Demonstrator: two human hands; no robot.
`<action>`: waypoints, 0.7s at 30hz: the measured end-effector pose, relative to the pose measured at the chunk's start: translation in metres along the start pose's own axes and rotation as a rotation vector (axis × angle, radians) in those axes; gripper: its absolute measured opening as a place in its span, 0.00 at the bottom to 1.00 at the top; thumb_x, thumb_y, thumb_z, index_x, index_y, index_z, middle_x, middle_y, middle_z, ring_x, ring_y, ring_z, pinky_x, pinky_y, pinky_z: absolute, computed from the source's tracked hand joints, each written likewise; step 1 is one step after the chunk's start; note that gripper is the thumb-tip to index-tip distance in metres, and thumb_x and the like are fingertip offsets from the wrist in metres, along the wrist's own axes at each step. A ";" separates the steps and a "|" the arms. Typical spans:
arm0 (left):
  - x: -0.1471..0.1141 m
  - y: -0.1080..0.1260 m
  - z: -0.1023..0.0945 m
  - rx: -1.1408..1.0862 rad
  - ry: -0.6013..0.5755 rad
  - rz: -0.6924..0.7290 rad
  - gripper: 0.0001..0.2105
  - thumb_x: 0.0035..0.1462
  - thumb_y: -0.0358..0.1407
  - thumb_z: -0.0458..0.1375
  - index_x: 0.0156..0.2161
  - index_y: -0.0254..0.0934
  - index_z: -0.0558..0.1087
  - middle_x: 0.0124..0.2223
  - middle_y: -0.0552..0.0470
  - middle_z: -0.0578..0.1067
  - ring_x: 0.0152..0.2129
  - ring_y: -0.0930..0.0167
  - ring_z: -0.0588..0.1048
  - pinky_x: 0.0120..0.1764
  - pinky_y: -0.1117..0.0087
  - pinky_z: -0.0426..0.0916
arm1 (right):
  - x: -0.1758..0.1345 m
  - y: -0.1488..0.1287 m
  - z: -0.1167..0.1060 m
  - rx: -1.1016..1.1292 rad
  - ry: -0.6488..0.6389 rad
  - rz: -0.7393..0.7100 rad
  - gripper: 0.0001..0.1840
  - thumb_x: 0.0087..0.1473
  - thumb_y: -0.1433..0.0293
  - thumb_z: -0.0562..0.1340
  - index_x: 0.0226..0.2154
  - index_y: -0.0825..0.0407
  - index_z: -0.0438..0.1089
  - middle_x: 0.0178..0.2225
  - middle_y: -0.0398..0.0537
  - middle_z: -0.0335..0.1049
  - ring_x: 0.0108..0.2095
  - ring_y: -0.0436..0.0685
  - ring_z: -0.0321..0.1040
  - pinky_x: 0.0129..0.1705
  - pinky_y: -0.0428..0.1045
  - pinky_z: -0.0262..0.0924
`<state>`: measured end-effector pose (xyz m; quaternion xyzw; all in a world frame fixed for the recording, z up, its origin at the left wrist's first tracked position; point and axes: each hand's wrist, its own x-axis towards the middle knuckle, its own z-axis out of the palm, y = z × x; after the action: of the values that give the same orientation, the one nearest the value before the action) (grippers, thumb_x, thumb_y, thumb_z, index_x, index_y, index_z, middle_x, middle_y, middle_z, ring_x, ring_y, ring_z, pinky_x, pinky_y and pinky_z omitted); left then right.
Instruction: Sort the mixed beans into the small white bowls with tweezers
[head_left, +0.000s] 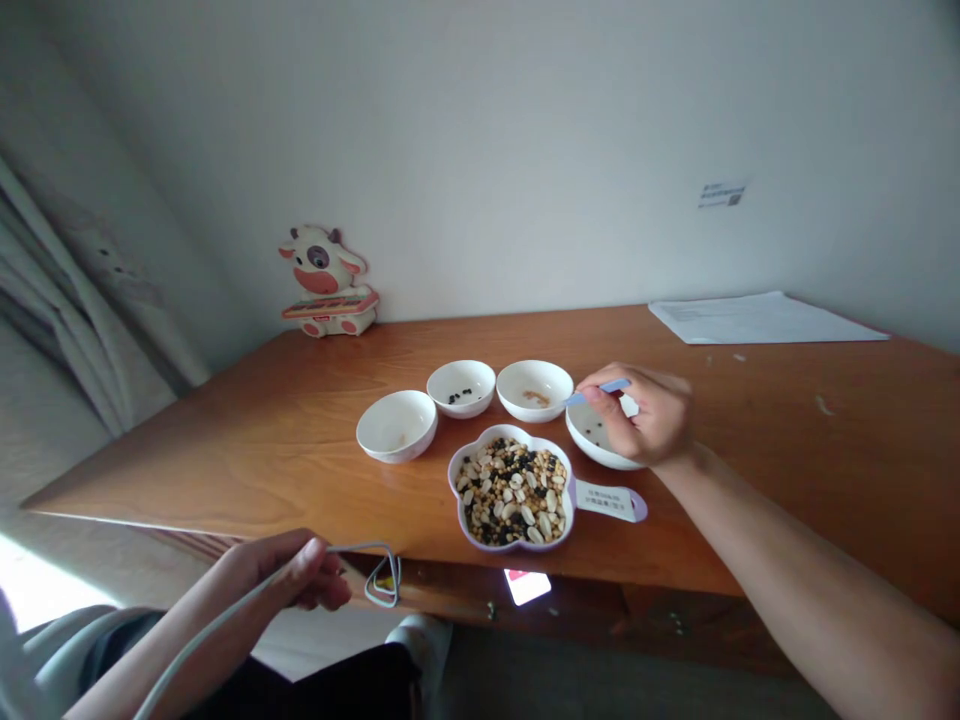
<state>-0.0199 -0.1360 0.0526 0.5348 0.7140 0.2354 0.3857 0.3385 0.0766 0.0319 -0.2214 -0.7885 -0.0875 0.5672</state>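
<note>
My right hand (637,410) pinches slim light-blue tweezers (592,392), their tip pointing left by the rim of a white bowl with brown bits (534,372). Beneath that hand, partly hidden, sits the right-hand white bowl (600,455) with a few dark grains. Another white bowl (459,375) holds black grains; the leftmost bowl (397,450) has a small pale piece. In front stands a lilac flower-shaped dish (454,500) full of mixed grains, black beans and peanuts. At the table's front edge my left hand (307,570) is closed around a pale cable (367,547).
A cow-shaped toy keyboard (330,285) stands at the back left of the wooden table (300,460). White papers (765,318) lie at the back right. The dish's labelled handle (611,503) points right. A lit screen (527,587) shows below the front edge.
</note>
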 end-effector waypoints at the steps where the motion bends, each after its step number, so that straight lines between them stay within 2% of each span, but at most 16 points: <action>1: -0.002 0.001 0.003 -0.023 -0.020 -0.019 0.27 0.55 0.62 0.50 0.33 0.40 0.78 0.36 0.49 0.81 0.34 0.68 0.78 0.43 0.70 0.72 | 0.000 0.000 0.000 0.009 0.003 0.002 0.09 0.57 0.72 0.59 0.26 0.53 0.72 0.24 0.46 0.76 0.22 0.53 0.70 0.25 0.47 0.60; 5: -0.004 0.002 0.004 -0.197 -0.024 -0.146 0.32 0.57 0.63 0.44 0.31 0.37 0.78 0.30 0.47 0.80 0.30 0.66 0.79 0.41 0.68 0.70 | -0.001 0.000 0.001 0.038 0.000 0.005 0.08 0.56 0.72 0.60 0.27 0.53 0.72 0.24 0.48 0.76 0.23 0.55 0.72 0.26 0.48 0.61; 7: 0.001 0.004 0.002 -0.350 -0.037 -0.162 0.35 0.59 0.62 0.41 0.32 0.35 0.78 0.29 0.44 0.80 0.30 0.65 0.79 0.41 0.67 0.70 | -0.001 0.000 0.002 0.047 -0.003 0.002 0.08 0.56 0.73 0.60 0.28 0.53 0.72 0.25 0.48 0.76 0.23 0.55 0.72 0.26 0.48 0.61; 10: 0.011 0.011 0.005 -0.655 -0.079 -0.090 0.39 0.53 0.67 0.43 0.46 0.33 0.74 0.35 0.41 0.81 0.30 0.61 0.79 0.40 0.63 0.70 | -0.002 0.000 0.004 0.061 -0.009 -0.003 0.07 0.56 0.73 0.60 0.28 0.54 0.73 0.25 0.48 0.76 0.24 0.55 0.73 0.28 0.48 0.62; 12: 0.015 0.017 0.010 -0.775 -0.118 -0.028 0.45 0.47 0.71 0.46 0.57 0.34 0.64 0.38 0.39 0.80 0.29 0.60 0.79 0.36 0.61 0.70 | -0.003 0.000 0.004 0.068 -0.016 0.001 0.07 0.56 0.74 0.59 0.29 0.54 0.73 0.26 0.48 0.76 0.25 0.55 0.73 0.29 0.48 0.63; 13: 0.016 0.019 0.014 -0.808 -0.130 0.008 0.46 0.47 0.71 0.46 0.60 0.36 0.57 0.39 0.39 0.80 0.29 0.60 0.78 0.35 0.62 0.70 | -0.003 0.000 0.004 0.069 -0.016 0.006 0.07 0.57 0.74 0.59 0.29 0.54 0.73 0.26 0.48 0.76 0.25 0.55 0.73 0.29 0.48 0.64; 15: 0.016 0.022 0.020 -0.839 -0.140 0.092 0.45 0.49 0.70 0.44 0.63 0.42 0.48 0.40 0.41 0.79 0.28 0.61 0.77 0.31 0.62 0.69 | -0.003 -0.001 0.003 0.074 -0.019 0.011 0.07 0.57 0.74 0.59 0.30 0.54 0.72 0.26 0.48 0.76 0.26 0.55 0.73 0.29 0.48 0.64; 16: 0.015 0.024 0.023 -0.852 -0.125 0.133 0.42 0.52 0.68 0.44 0.64 0.46 0.46 0.41 0.44 0.78 0.27 0.63 0.76 0.31 0.62 0.69 | -0.003 -0.002 0.002 0.079 -0.025 0.012 0.07 0.57 0.75 0.59 0.30 0.54 0.72 0.26 0.48 0.76 0.26 0.55 0.73 0.29 0.47 0.65; 18: 0.013 0.027 0.030 -0.816 -0.123 0.206 0.34 0.56 0.63 0.48 0.62 0.51 0.49 0.41 0.48 0.77 0.26 0.66 0.75 0.30 0.63 0.69 | -0.003 -0.006 0.001 0.093 -0.038 0.012 0.07 0.57 0.75 0.59 0.31 0.54 0.72 0.27 0.48 0.76 0.27 0.54 0.73 0.29 0.47 0.66; 19: 0.013 0.031 0.033 -0.797 -0.059 0.246 0.29 0.59 0.56 0.52 0.62 0.52 0.52 0.43 0.50 0.75 0.28 0.70 0.74 0.33 0.66 0.69 | -0.003 -0.008 0.001 0.114 -0.066 0.026 0.07 0.57 0.76 0.59 0.32 0.54 0.73 0.27 0.48 0.76 0.27 0.54 0.74 0.30 0.47 0.66; 21: 0.016 0.044 0.041 -0.493 -0.140 0.398 0.23 0.60 0.48 0.55 0.58 0.47 0.60 0.42 0.49 0.73 0.31 0.73 0.73 0.33 0.72 0.69 | -0.002 -0.013 0.003 0.150 -0.075 0.029 0.06 0.57 0.76 0.59 0.34 0.54 0.73 0.29 0.48 0.77 0.30 0.54 0.75 0.33 0.47 0.68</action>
<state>0.0364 -0.1107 0.0562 0.5693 0.4887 0.4345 0.4983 0.3311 0.0654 0.0303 -0.1929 -0.8101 -0.0118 0.5535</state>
